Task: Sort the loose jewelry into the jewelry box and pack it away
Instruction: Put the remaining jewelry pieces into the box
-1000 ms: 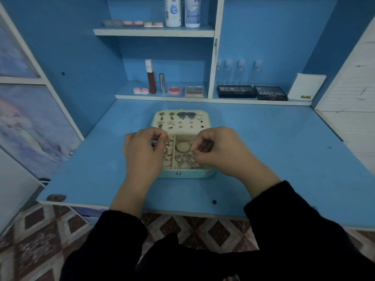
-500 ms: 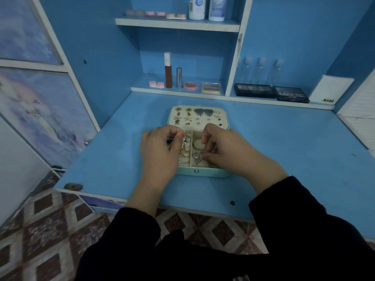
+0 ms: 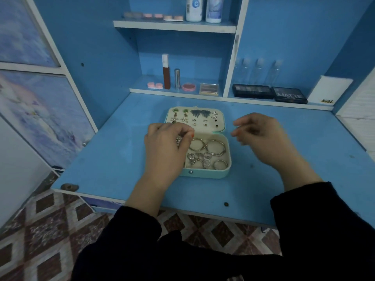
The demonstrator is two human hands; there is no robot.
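Observation:
A mint-green jewelry box [image 3: 205, 174] lies open in the middle of the blue table [image 3: 113, 159]. Its lid [image 3: 220, 120] lies flat behind it, studded with several earrings. The tray holds two large hoops [image 3: 216, 147] and several silver rings and charms [image 3: 199, 160]. My left hand [image 3: 164, 147] covers the tray's left part, its curled fingers and thumb pinching a small silver piece [image 3: 178, 141]. My right hand [image 3: 261, 136] hovers to the right of the box, blurred, with its fingers loosely curled round nothing.
Behind the table a low shelf carries a lipstick tube [image 3: 166, 72], small compacts, two dark palettes [image 3: 252, 91] and a white box [image 3: 328, 90]. Bottles [image 3: 193, 9] stand on the upper shelf. The table's front edge [image 3: 162, 203] is close to me, above a tiled floor.
My right hand has lifted out of the tray and moved right, uncovering the hoops and rings. My left hand stays over the tray's left part.

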